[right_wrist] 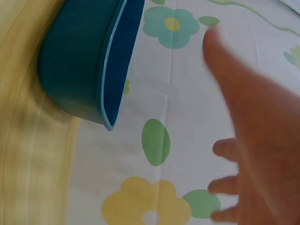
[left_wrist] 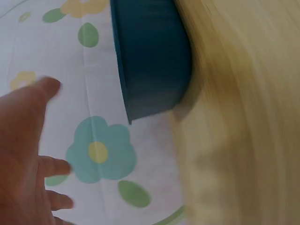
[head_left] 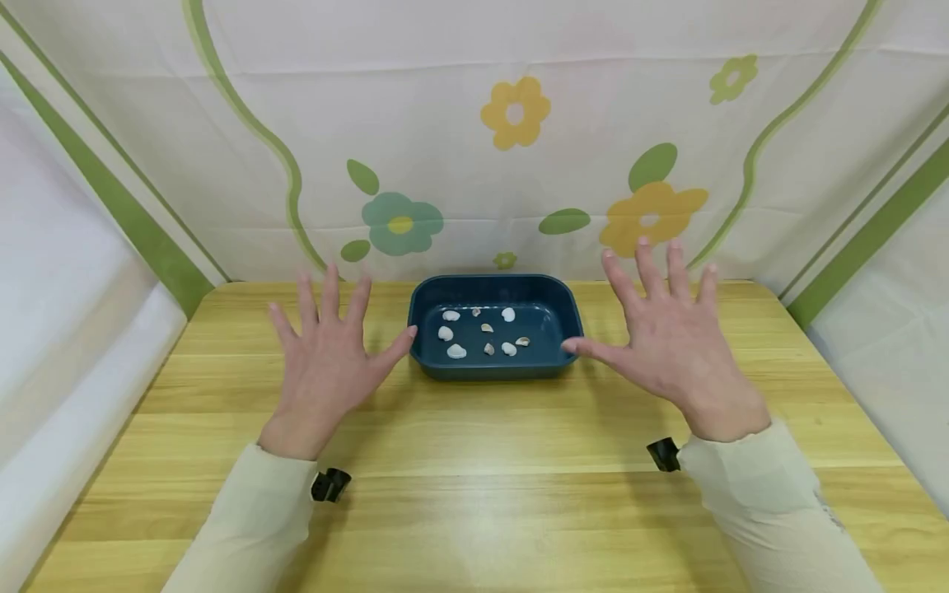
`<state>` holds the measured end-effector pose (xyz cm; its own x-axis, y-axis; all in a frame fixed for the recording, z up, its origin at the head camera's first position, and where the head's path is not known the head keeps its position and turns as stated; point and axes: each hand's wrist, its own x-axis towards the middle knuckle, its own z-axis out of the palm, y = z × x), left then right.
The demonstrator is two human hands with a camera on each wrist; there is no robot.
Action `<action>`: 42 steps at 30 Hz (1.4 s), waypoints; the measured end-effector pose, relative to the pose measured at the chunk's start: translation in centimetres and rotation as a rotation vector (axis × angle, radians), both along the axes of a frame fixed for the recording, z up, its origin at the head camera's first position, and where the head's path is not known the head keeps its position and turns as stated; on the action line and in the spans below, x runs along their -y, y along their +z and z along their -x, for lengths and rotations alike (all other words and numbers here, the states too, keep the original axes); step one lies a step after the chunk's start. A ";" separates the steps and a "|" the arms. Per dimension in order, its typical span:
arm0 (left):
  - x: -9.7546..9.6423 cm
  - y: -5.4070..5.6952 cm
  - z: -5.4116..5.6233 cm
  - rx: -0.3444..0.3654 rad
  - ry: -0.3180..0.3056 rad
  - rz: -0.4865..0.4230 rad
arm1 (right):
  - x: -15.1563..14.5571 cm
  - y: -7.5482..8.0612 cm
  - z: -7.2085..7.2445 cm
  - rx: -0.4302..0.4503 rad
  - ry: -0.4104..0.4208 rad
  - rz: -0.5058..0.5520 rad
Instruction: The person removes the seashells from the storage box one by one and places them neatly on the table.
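A dark blue rectangular tub stands on the wooden table, near its back edge. Several small seashells, some white like this shell and some brownish like this one, lie spread over its floor. My left hand is held out at the tub's left side, fingers spread, with its thumb tip overlapping the rim in the head view. On the other side my right hand is spread the same way, thumb toward the tub's right corner. Both wrist views show the thumbs apart from the tub wall, and both hands hold nothing.
Behind the table hangs a white cloth printed with flowers and leaves. More white cloth drops along the left side, and another panel along the right. A small black camera sits at each wrist.
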<state>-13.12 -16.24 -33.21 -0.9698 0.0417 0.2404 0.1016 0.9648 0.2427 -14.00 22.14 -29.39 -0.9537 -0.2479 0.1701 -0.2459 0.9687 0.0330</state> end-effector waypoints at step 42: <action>-1.5 -4.9 3.5 0.467 0.046 -1.225 | 8.1 -7.1 8.6 0.436 0.103 0.316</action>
